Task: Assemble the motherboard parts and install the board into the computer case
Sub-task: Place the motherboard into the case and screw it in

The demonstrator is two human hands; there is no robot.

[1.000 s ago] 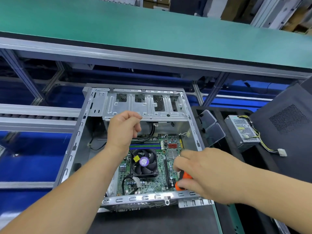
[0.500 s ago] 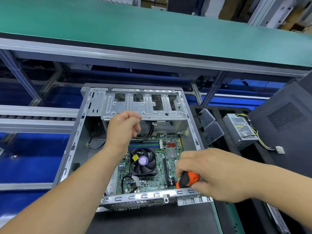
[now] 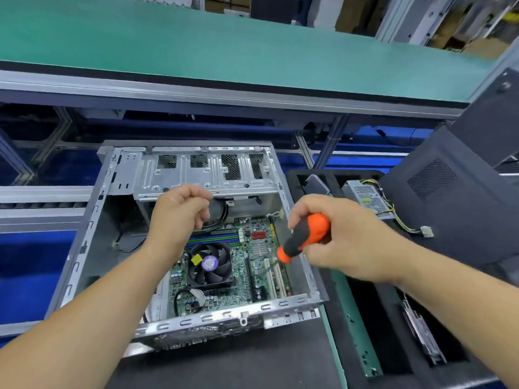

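An open grey computer case (image 3: 84, 248) lies flat on the bench, and the green motherboard (image 3: 252, 276) sits inside it. A black CPU fan (image 3: 210, 262) with a purple sticker is mounted on the board. My left hand (image 3: 179, 211) hovers over the board's upper left with its fingers curled into a loose fist; nothing shows in it. My right hand (image 3: 351, 242) grips an orange and black screwdriver (image 3: 306, 237) above the board's right edge. The handle points down and left, and the shaft is hidden.
A silver power supply (image 3: 368, 197) with loose wires lies right of the case in a black foam tray (image 3: 365, 346). A dark case side panel (image 3: 449, 206) leans at the far right. A green conveyor belt (image 3: 224, 46) runs behind the case.
My right hand has lifted the screwdriver up and to the right from the board's front right corner, so the handle now shows. The left hand has barely moved.
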